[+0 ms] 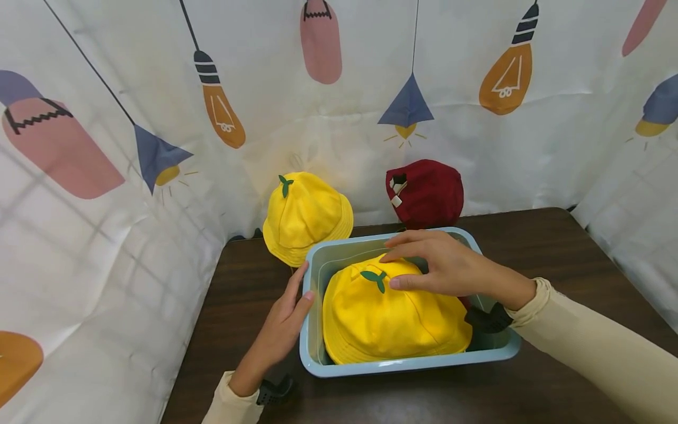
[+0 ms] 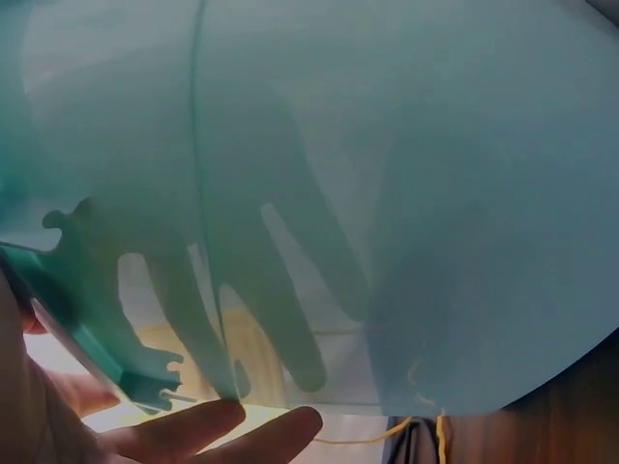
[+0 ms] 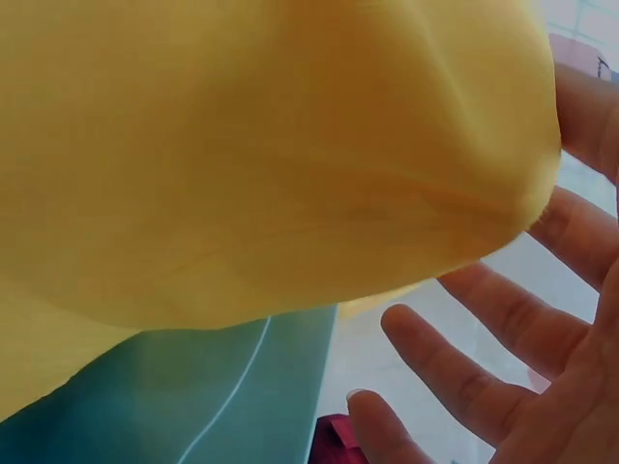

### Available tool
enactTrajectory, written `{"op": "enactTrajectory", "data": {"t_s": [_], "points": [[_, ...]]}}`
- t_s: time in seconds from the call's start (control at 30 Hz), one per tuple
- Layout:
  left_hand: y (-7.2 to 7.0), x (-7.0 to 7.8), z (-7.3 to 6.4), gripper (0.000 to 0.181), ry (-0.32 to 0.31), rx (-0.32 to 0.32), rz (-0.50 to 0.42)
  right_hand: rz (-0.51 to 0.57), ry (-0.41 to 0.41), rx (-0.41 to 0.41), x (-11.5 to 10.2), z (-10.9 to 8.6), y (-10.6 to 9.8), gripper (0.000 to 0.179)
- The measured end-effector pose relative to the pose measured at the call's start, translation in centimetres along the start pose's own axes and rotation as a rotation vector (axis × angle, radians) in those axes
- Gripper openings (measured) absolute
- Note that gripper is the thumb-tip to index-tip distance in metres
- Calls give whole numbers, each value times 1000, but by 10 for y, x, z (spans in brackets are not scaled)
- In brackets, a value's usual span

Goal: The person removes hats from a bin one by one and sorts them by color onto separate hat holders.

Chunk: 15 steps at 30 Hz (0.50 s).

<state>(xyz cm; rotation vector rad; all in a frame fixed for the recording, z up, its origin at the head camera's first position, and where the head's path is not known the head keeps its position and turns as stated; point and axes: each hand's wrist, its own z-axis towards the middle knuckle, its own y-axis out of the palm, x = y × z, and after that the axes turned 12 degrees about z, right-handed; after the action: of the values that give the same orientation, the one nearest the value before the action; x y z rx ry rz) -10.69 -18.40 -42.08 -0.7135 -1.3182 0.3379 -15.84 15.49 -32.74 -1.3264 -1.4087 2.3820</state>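
In the head view, a yellow bucket hat (image 1: 392, 324) with a green sprout on its crown lies inside a light blue plastic bin (image 1: 408, 367). My right hand (image 1: 450, 262) is over the hat's crown, thumb beside the sprout and fingers at its far side. The right wrist view shows the fingers (image 3: 464, 382) spread at the edge of the yellow cloth (image 3: 290, 174). At the bin's left rim rests my left hand (image 1: 278, 327), thumb and fingertips against it. Its shadow falls across the bin wall (image 2: 464, 213) in the left wrist view.
Behind the bin's left corner stands another yellow hat (image 1: 304, 215) with a sprout. A dark red cap (image 1: 431, 191) is behind the bin, against the patterned cloth (image 1: 349, 135). Some dark red shows inside the bin near the right wrist. Everything stands on a dark wooden table (image 1: 238, 294).
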Motion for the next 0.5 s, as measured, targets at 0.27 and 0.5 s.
{"op": "enactTrajectory", "data": {"t_s": [0.27,0.5], "points": [[3,-2,-1,58,8,10,-78,5,-36,22,1,1,3,34],[3,-1,-1,58,7,8,-94,19,-74,70,3,0,6,26]]}}
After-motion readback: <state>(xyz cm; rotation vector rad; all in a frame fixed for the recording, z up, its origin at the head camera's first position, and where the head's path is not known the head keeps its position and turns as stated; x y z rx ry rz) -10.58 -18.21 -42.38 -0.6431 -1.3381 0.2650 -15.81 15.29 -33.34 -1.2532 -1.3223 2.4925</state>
